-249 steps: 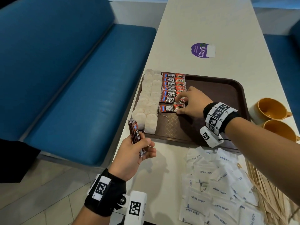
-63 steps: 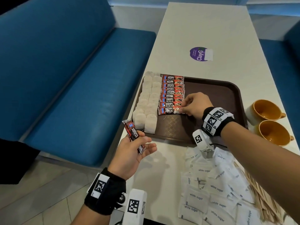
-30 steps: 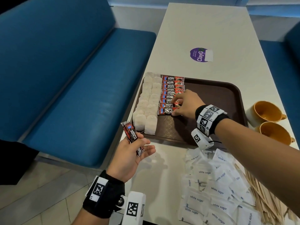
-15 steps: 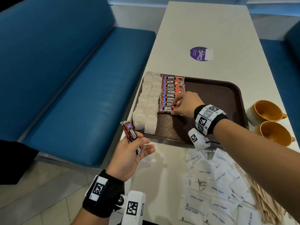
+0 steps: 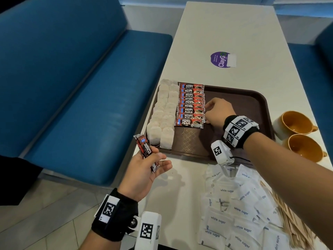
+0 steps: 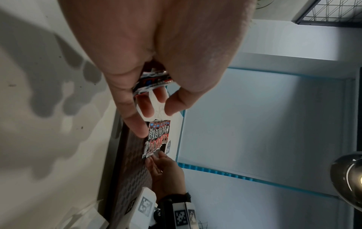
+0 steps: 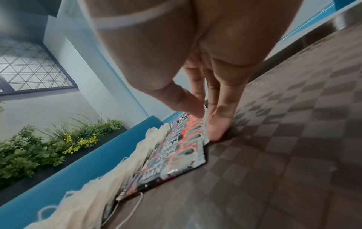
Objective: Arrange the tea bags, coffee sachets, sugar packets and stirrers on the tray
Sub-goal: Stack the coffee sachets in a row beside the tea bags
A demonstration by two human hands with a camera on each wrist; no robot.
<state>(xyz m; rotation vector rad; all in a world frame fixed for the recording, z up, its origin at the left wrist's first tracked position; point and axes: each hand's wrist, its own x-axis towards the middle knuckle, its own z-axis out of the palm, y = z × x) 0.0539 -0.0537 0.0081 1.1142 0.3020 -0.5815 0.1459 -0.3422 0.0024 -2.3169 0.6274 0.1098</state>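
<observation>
A blue bench seat [image 5: 63,83] fills the left half of the head view, and a pale table [image 5: 225,33] runs up the right half. A brown tray [image 5: 248,109] is set at the centre of the frame, on the table. 2 columns of tea bags [image 5: 163,114] are laid along the tray's left side, with a column of overlapping coffee sachets [image 5: 191,105] just beside them on the right. A loose heap of sugar packets [image 5: 239,204] is seen at the lower right, off the tray, with wooden stirrers [image 5: 292,219] at its right edge. 2 orange cups [image 5: 295,134] are placed at the right, beside the tray.

The right hand [image 5: 219,112] is held over the tray, its fingertips [image 7: 213,131] drawn together and touching the right ends of the sachet column. A few more held sachets [image 5: 146,152] are gripped in the left hand [image 5: 144,172] at the lower centre, thumb pressed on top and fingers curled beneath.
</observation>
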